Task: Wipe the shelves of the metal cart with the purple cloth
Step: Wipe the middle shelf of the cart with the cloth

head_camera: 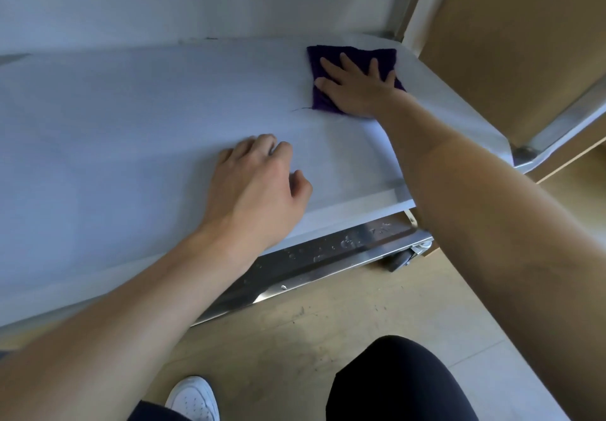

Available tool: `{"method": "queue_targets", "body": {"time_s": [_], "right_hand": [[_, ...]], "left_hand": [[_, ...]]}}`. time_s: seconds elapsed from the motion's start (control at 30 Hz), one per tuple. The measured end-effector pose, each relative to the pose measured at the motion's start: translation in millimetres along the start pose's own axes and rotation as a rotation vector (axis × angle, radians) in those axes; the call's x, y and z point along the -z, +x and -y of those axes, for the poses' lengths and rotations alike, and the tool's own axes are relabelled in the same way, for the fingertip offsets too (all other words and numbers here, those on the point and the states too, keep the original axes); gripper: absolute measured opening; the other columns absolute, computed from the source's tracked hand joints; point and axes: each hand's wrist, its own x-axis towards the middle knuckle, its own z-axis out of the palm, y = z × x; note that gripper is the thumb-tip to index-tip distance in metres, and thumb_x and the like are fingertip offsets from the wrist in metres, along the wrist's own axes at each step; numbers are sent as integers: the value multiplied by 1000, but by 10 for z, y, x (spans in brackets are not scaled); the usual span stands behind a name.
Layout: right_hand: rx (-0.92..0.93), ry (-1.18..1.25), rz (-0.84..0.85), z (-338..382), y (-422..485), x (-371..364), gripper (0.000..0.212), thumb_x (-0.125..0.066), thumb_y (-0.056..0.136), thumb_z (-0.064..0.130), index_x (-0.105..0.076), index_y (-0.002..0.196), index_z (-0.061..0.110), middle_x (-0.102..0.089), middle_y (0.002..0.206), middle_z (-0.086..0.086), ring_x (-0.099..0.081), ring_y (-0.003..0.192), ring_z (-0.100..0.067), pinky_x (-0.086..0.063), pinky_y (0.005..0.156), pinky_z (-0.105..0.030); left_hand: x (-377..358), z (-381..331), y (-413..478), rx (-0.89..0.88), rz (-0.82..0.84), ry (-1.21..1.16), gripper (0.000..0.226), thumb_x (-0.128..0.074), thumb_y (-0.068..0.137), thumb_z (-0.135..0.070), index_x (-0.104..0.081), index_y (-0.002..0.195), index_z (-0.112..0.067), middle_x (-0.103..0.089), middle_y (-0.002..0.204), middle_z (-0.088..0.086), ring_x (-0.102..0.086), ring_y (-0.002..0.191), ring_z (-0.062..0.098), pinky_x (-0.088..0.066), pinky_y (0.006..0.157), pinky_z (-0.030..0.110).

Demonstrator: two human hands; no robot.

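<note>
Cart shelf (137, 118): pale, matte-looking surface filling most of my view; long axis runs left to right and tilts up toward the right; front edge nearest me.
Lower shelf (328, 256): bare shiny metal, showing below the front edge, with water drops on it; a caster wheel (401, 260) sits under its right end, on the floor (328, 322).
Corner post (410, 0): metal, rising at the far right corner of the shelf.
Purple cloth (354, 56): folded to a rough square, lying flat on the shelf at its far right corner, just short of the back edge; one side faces the back edge, no clear long axis; a loose thread trails from its near left corner.
My right hand (357, 84): palm down, fingers spread wide and pointing toward the back of the shelf, pressing flat on the cloth; not clenched round it.
My left hand (259, 187): resting on the shelf near the front edge, well apart from the cloth; fingers loosely curled, holding nothing.
My knee (400, 381): dark trousers, bottom of view.
My shoe (193, 399): white, on the floor.
</note>
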Motion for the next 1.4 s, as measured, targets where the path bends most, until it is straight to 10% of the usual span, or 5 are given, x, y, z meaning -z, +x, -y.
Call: {"method": "queue_targets", "body": {"time_s": [0.43, 0.83, 1.4], "right_hand": [[226, -34, -50, -248, -949, -199, 60, -16, 93, 72, -1, 149, 56, 2, 163, 16, 6, 151, -28, 2, 121, -52], [-39, 10, -49, -396, -74, -48, 62, -16, 93, 70, -2, 151, 52, 3, 164, 13, 7, 151, -31, 6, 119, -55], [86, 14, -56, 281, 535, 30, 58, -18, 98, 62, -3, 153, 48, 5, 164, 12, 7, 150, -35, 6, 119, -55]], "left_hand": [[49, 15, -45, 9, 5, -16, 49, -34, 82, -42, -65, 103, -11, -63, 117, 7, -58, 109, 28, -44, 92, 41], [4, 9, 1, 0, 35, 4, 40, -43, 82, -35, -70, 98, -9, -66, 119, 11, -59, 117, 30, -46, 93, 40], [-20, 58, 32, -20, 0, 31, 37, -44, 83, -33, -70, 100, -12, -64, 122, 8, -56, 120, 28, -43, 92, 39]]}}
